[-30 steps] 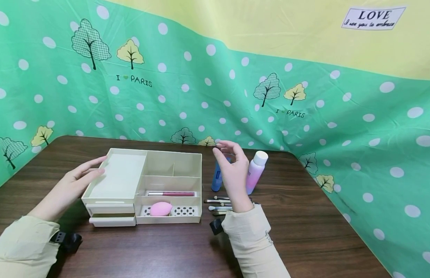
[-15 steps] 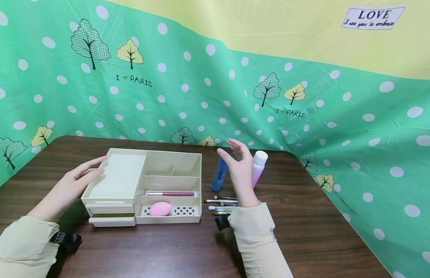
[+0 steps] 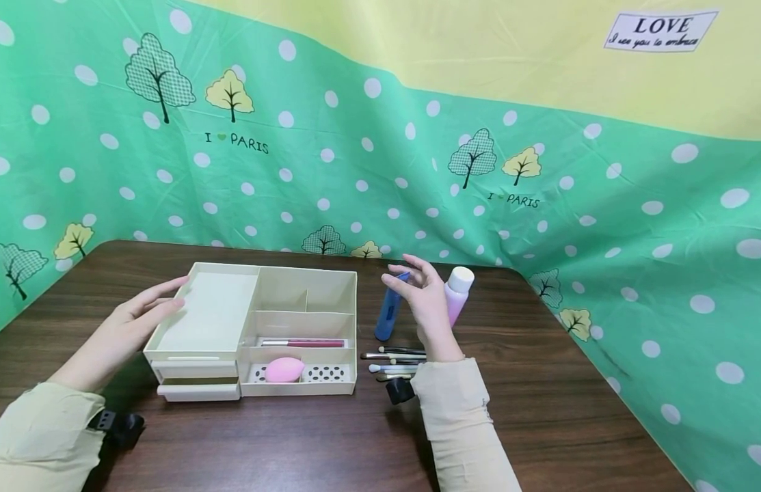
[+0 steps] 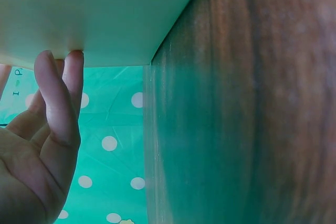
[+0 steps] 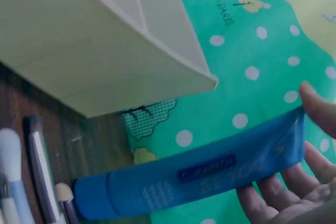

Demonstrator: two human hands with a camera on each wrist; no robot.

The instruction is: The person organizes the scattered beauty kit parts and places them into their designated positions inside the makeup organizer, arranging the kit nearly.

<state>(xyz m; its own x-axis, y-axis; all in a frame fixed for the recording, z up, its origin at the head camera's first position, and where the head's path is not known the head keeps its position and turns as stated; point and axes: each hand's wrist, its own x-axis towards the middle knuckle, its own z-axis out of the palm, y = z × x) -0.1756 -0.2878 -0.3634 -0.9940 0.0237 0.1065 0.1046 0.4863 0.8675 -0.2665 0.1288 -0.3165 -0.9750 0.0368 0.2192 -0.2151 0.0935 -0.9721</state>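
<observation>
My left hand (image 3: 136,312) rests against the left side of the cream desktop organizer (image 3: 202,314); in the left wrist view its fingertips (image 4: 75,64) touch the box's side wall. My right hand (image 3: 426,304) is at the top of a blue squeeze tube (image 5: 184,174). Thumb and fingers curl round its crimped end, the thumb on one side and the fingers on the other. The tube stands cap down, leaning a little right. Within the organizer lie a pink makeup sponge (image 3: 284,370) and a dark pink lip gloss tube (image 3: 312,344).
Several makeup brushes (image 3: 389,369) lie between the organizer and my right wrist. Behind the right hand stands a pink-lilac bottle (image 3: 457,301) with a white cap. The organizer's lower drawer (image 3: 198,392) sticks out slightly at the front. A green dotted curtain (image 3: 331,171) hangs behind the table.
My right hand has moved right, opened wider, then drawn its thumb and fingers in round the top of the blue tube. The left hand has stayed on the organizer.
</observation>
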